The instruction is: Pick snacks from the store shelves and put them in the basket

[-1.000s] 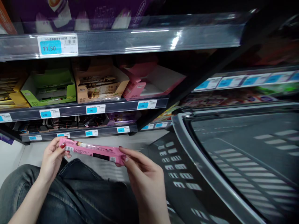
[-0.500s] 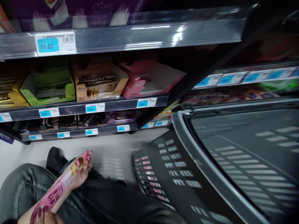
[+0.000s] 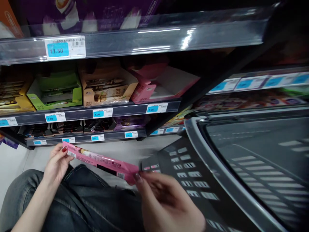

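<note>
A long pink milk tea sachet [image 3: 101,161] is stretched between my two hands above my lap, its back with barcodes and small print facing up. My left hand [image 3: 56,166] pinches its left end between thumb and fingers. At the other end, my right hand [image 3: 171,203] grips the sachet's tip, thumb on top. This right hand is close to the camera and slightly blurred. Behind the sachet, on the shelf, an opened pink carton [image 3: 145,91] stands beside a tan carton [image 3: 108,90] of sachets and a green carton [image 3: 56,93].
A grey shopping cart [image 3: 207,158] with slotted sides fills the right, close to my right hand; pink bits show through its slots. Shelf edges [image 3: 149,42] with price tags run across above. My bent knees in jeans [image 3: 26,190] are below. Dark packets [image 3: 96,124] lie on the bottom shelf.
The sachet has swung from a steep slant at lower left to lying across the view, turned onto its back. My left hand moved left; my right hand moved far right. The view shifted slightly.
</note>
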Demonstrator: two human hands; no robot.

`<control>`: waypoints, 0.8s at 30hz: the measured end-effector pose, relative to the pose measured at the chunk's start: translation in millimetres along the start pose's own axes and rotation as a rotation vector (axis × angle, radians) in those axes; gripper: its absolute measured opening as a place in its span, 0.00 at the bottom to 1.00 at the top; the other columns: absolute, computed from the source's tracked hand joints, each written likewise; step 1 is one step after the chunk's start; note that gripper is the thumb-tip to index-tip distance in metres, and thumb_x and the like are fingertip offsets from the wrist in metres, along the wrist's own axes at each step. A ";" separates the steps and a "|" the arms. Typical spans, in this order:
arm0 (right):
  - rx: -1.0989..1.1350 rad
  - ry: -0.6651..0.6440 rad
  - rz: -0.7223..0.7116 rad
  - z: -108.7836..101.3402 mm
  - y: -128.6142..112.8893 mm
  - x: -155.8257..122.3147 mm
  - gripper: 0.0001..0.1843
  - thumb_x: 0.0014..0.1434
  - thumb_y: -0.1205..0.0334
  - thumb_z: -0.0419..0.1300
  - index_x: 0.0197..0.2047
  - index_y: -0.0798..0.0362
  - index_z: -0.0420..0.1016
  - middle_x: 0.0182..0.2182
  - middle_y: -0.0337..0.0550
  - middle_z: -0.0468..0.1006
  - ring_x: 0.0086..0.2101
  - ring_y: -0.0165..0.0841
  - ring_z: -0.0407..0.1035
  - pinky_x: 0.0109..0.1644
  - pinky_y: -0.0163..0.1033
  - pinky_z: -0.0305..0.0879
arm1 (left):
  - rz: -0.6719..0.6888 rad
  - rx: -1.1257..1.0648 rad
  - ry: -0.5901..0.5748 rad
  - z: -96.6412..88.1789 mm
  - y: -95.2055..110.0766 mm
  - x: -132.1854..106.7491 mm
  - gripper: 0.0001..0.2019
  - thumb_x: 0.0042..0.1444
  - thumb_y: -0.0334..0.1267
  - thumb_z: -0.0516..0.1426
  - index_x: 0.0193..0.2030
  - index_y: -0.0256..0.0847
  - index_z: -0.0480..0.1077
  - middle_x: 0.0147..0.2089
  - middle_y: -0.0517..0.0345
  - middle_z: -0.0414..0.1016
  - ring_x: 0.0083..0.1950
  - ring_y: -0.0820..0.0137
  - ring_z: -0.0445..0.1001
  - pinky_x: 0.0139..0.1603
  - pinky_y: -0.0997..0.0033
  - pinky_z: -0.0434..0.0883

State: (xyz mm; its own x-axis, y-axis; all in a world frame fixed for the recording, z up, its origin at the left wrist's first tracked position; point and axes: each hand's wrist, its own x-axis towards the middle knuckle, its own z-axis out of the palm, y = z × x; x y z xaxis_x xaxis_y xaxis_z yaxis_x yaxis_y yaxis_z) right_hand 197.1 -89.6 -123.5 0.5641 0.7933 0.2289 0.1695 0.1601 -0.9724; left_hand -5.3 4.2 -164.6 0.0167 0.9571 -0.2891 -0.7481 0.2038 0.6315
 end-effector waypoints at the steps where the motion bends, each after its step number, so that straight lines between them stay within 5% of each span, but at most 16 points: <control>1: 0.077 0.052 0.070 0.0 6.4 9.4 0.05 0.49 0.67 0.64 0.31 0.51 0.73 0.23 0.39 0.75 0.22 0.29 0.70 0.25 0.29 0.67 | 0.042 0.053 -0.002 2.2 6.0 -4.6 0.10 0.37 0.24 0.66 0.29 0.37 0.74 0.26 0.60 0.79 0.24 0.74 0.76 0.27 0.81 0.76; 8: 0.375 0.031 0.248 9.1 28.8 32.7 0.09 0.42 0.65 0.69 0.26 0.55 0.72 0.17 0.38 0.73 0.19 0.26 0.69 0.24 0.25 0.66 | 0.141 0.294 -0.010 13.2 13.6 -17.2 0.12 0.36 0.31 0.68 0.31 0.38 0.74 0.26 0.62 0.78 0.24 0.76 0.76 0.27 0.81 0.77; 13: 0.401 0.004 0.307 9.2 30.0 35.0 0.08 0.41 0.68 0.67 0.28 0.55 0.74 0.15 0.34 0.70 0.15 0.21 0.61 0.18 0.23 0.58 | 0.119 0.470 -0.025 15.8 13.9 -15.5 0.21 0.41 0.31 0.66 0.45 0.42 0.72 0.36 0.56 0.80 0.33 0.69 0.78 0.29 0.76 0.78; 16: 0.474 -0.004 0.429 10.1 31.4 38.7 0.07 0.39 0.67 0.66 0.26 0.56 0.76 0.12 0.32 0.66 0.12 0.20 0.56 0.14 0.24 0.54 | 0.092 0.569 -0.007 15.4 14.0 -15.4 0.14 0.42 0.34 0.66 0.39 0.37 0.76 0.41 0.50 0.79 0.39 0.65 0.78 0.29 0.77 0.77; 20: 0.591 -0.032 0.638 6.8 32.5 46.0 0.10 0.33 0.65 0.69 0.24 0.59 0.78 0.15 0.40 0.73 0.14 0.23 0.62 0.16 0.26 0.63 | 0.002 0.555 -0.079 14.6 14.0 -14.5 0.15 0.38 0.36 0.67 0.36 0.35 0.77 0.43 0.47 0.79 0.40 0.64 0.77 0.36 0.77 0.76; 24: 0.639 -0.105 0.672 1.1 33.0 49.9 0.13 0.32 0.63 0.72 0.25 0.58 0.79 0.19 0.45 0.77 0.21 0.29 0.71 0.26 0.29 0.72 | 0.010 0.613 -0.086 10.2 12.1 -12.2 0.15 0.37 0.37 0.68 0.35 0.35 0.77 0.35 0.49 0.80 0.35 0.64 0.79 0.36 0.72 0.77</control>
State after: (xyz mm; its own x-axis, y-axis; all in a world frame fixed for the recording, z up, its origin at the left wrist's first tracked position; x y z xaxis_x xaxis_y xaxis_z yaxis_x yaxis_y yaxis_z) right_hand 229.9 -44.0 -144.2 0.3014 0.8808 -0.3651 -0.6600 -0.0837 -0.7466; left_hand -7.8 -3.0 -146.1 0.0847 0.9675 -0.2383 -0.2319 0.2518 0.9396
